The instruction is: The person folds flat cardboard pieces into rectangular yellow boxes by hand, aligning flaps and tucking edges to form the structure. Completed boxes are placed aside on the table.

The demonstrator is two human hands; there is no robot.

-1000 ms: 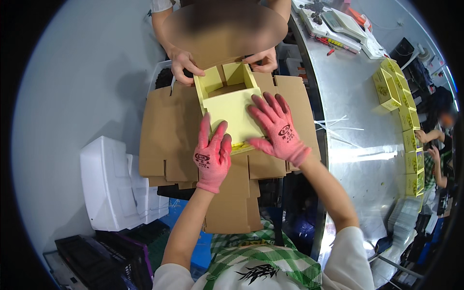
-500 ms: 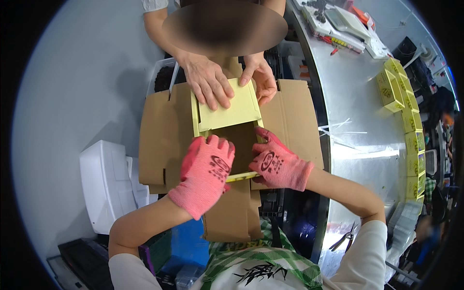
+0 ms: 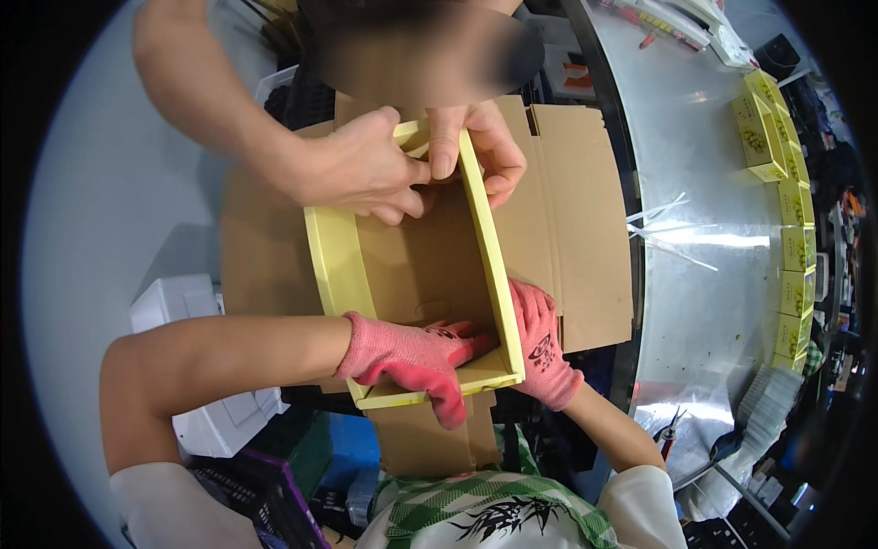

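Observation:
A pale yellow cardboard box (image 3: 331, 265) sits open in front of me, its inside brown. My left hand (image 3: 421, 357), in a pink glove, reaches over the near wall. Its fingers press inside near the near right corner, while the thumb hangs outside over the edge. My right hand (image 3: 541, 352), also gloved in pink, holds the outside of the right wall by that same corner; some of its fingertips are hidden. At the box's far end, a co-worker's bare left hand (image 3: 370, 174) reaches inside. The co-worker's other hand (image 3: 480, 151) pinches the far right corner.
Flattened brown cardboard (image 3: 585, 220) lies beneath the box. On the right, a metal table (image 3: 686, 165) carries white strips (image 3: 672, 236), pliers (image 3: 670, 435) and a row of small yellow boxes (image 3: 796, 247). A white plastic container (image 3: 229, 421) stands at left, partly behind my arm.
The yellow panel covering the far end no longer shows on top, and the inside is exposed. My left hand went into the box; my right moved lower along its outside.

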